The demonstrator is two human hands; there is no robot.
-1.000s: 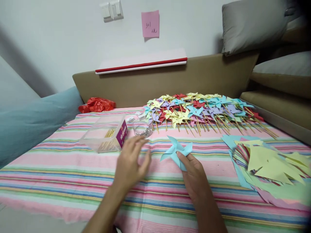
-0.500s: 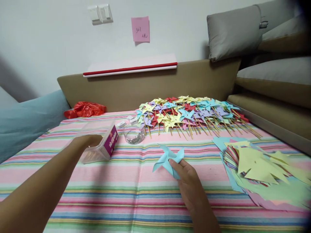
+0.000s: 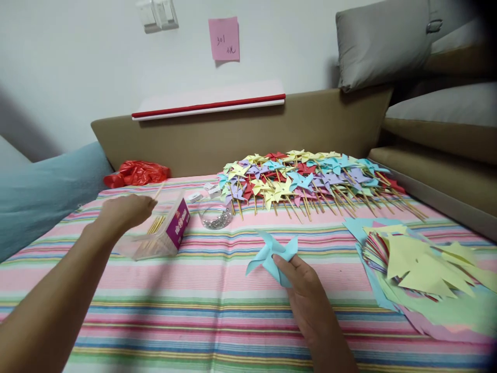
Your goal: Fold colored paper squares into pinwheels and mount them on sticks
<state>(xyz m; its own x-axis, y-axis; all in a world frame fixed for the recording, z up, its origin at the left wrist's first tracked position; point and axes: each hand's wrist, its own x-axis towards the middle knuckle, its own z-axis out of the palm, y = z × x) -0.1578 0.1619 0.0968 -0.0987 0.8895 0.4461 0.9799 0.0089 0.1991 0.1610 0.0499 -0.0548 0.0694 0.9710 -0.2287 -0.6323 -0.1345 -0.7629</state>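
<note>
My right hand (image 3: 305, 282) pinches a light blue paper pinwheel (image 3: 268, 257) above the striped cloth, thumb at its centre. My left hand (image 3: 130, 210) is closed on a thin wooden stick (image 3: 159, 190), raised just over a clear plastic box (image 3: 165, 238) with a purple label. More wooden sticks (image 3: 156, 225) lie inside that box. Right of the box stands a round clear container (image 3: 216, 217) with small silvery metal pieces in it. Finished pinwheels (image 3: 298, 181) on sticks, in several colours, are heaped at the back right.
Loose coloured paper sheets and cut pieces (image 3: 423, 264) are stacked at the right. A red plastic bag (image 3: 142, 173) lies at the back left. Small white packets (image 3: 209, 190) sit behind the round container. Grey cushions (image 3: 382, 44) are piled at the far right.
My left hand has risen out of the clear box with a wooden stick in its fingers. My right hand still holds the blue pinwheel in about the same place.
</note>
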